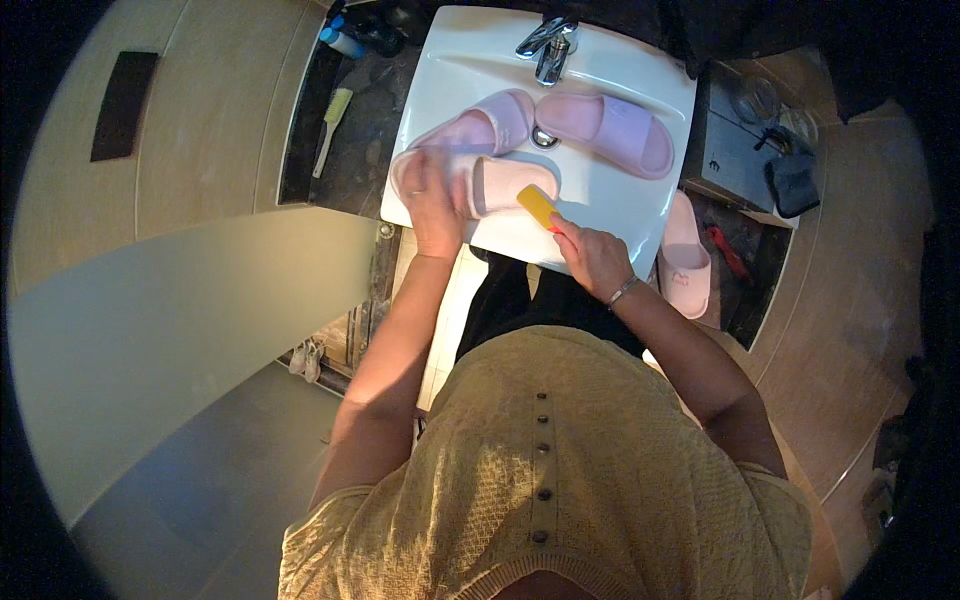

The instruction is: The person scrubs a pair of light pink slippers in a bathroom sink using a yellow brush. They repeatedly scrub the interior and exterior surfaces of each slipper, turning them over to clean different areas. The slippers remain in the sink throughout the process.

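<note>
My left hand (433,202), blurred, grips the strap end of a pale pink slide sandal (510,186). This sandal lies along the near left side of a white washbasin (622,217). In my right hand (596,259) is a yellow brush (537,205) with some red by my thumb; its head is at the sandal's heel end, and any bristles are hidden. Two lilac slide sandals lie farther back in the basin: the left one (510,124) behind my left hand, the right one (636,139) beside the metal drain (544,138).
A chrome faucet (552,49) stands at the basin's back. On the left counter are a pale long-handled brush (332,131) and bottles (343,43). To the right are another pale pink slide (684,255), a red object (727,253) and a grey box (724,142).
</note>
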